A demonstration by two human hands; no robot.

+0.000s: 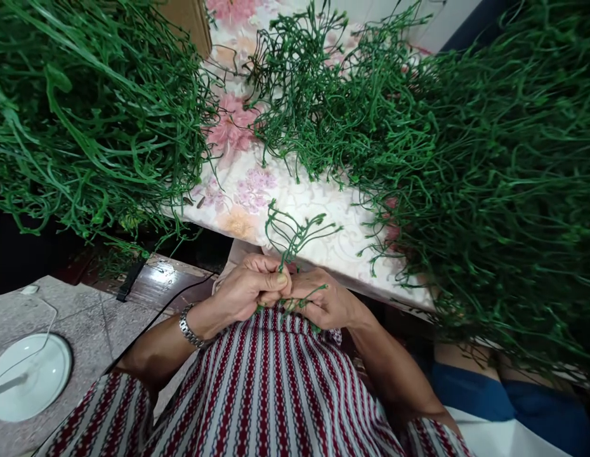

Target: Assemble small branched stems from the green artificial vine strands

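Observation:
Close to my lap, both hands meet in front of the table edge. My left hand point(250, 289), with a metal watch point(188, 327) at the wrist, is closed in a pinch on a thin green sprig point(295, 238). The sprig's branched tips fan upward over the cloth. Against it, my right hand point(321, 298) is closed too, and a shorter green stem piece point(307, 297) pokes out between its fingers. Where the stems join inside the hands is hidden. The sprigs look like plastic plant stems with small bud-like ends.
Large heaps of green stems lie at the left point(85, 120) and right point(509, 178), with a looser pile point(333, 108) at the back. A flowered cloth point(299, 190) covers the table. A cardboard box point(190, 25) stands behind; a round white base point(31, 377) sits lower left.

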